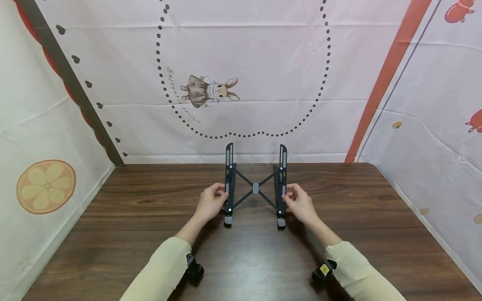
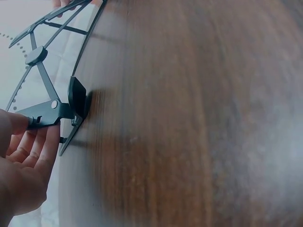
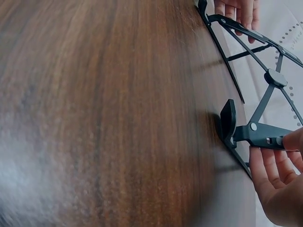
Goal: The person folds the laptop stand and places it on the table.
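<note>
A black folding laptop stand (image 1: 255, 188) stands on the dark wooden table (image 1: 150, 217), its two side rails joined by crossed bars with a grey hub in the middle. My left hand (image 1: 211, 202) grips the left rail (image 2: 45, 116) between thumb and curled fingers. My right hand (image 1: 300, 202) grips the right rail (image 3: 262, 135) the same way. In the left wrist view the stand's front foot (image 2: 78, 99) rests on the wood. The right wrist view shows the other foot (image 3: 227, 120) on the wood and the fingers of the left hand (image 3: 239, 10) at the far rail.
Printed cloth walls (image 1: 244, 75) enclose the table at the back and on both sides, with a rabbit picture (image 1: 208, 90) behind the stand. The table's wooden top extends in front of and to both sides of the stand.
</note>
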A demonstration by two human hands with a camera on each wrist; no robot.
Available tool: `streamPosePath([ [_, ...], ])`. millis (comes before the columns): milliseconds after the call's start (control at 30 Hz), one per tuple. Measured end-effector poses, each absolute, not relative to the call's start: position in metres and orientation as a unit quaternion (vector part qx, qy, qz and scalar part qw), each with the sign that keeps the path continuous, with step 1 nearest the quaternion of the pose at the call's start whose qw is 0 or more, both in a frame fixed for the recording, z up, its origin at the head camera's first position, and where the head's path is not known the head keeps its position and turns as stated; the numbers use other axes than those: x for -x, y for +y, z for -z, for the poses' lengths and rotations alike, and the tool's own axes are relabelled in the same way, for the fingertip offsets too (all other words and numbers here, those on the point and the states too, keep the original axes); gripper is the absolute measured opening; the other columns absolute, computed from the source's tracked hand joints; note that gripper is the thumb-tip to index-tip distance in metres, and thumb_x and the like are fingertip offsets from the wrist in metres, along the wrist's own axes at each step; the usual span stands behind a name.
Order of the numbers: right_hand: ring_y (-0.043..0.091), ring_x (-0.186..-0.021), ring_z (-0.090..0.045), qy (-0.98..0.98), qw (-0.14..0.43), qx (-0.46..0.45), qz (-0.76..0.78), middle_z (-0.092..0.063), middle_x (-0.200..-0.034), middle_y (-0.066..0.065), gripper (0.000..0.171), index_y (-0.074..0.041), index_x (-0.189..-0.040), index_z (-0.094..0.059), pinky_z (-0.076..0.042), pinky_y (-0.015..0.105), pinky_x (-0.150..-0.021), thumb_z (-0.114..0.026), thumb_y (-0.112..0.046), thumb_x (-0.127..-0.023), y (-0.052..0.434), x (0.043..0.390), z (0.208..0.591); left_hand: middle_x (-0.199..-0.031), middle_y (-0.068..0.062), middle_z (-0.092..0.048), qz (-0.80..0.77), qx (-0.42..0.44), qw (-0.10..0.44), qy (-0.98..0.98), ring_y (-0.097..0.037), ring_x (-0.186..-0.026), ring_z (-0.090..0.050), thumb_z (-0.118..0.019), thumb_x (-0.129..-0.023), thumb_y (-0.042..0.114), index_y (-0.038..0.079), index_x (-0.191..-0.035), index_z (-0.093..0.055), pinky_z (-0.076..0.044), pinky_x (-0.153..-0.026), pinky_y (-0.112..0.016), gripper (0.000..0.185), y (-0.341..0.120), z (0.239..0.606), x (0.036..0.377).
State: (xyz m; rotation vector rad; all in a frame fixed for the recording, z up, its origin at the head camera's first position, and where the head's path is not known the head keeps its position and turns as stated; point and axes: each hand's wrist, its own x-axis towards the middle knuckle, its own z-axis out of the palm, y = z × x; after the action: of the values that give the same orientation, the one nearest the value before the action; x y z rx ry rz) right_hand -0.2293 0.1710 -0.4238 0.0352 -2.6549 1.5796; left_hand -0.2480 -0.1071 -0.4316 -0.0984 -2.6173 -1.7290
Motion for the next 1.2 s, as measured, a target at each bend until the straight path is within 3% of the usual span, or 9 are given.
streamPosePath([
  [367, 0.020, -0.078, -0.061, -0.851, 0.016, 0.003, -0.526, -0.063, -0.097, 0.013, 0.025, -0.007, -0.115, -0.052, -0.055, 0.034, -0.065, -0.055, -0.007, -0.090, 0.163, 0.230, 0.422, -0.086, -0.009, -0.066, 0.549, 0.034, 0.007, -0.835, -0.015, -0.064, -0.064, -0.057, -0.089, 0.008, 0.002, -0.116, -0.057, -0.055, -0.057, -0.029, 0.027, -0.116, 0.431, 0.244],
  [1200, 0.022, -0.080, -0.062, -0.833, 0.006, 0.000, -0.554, -0.062, -0.096, 0.012, 0.022, -0.006, -0.111, -0.054, -0.055, 0.035, -0.065, -0.056, -0.008, -0.089, 0.146, 0.234, 0.423, -0.086, -0.010, -0.068, 0.545, 0.003, 0.013, -0.838, -0.016, -0.063, -0.065, -0.060, -0.088, 0.009, 0.002, -0.109, -0.059, -0.055, -0.058, -0.031, 0.022, -0.134, 0.429, 0.239],
])
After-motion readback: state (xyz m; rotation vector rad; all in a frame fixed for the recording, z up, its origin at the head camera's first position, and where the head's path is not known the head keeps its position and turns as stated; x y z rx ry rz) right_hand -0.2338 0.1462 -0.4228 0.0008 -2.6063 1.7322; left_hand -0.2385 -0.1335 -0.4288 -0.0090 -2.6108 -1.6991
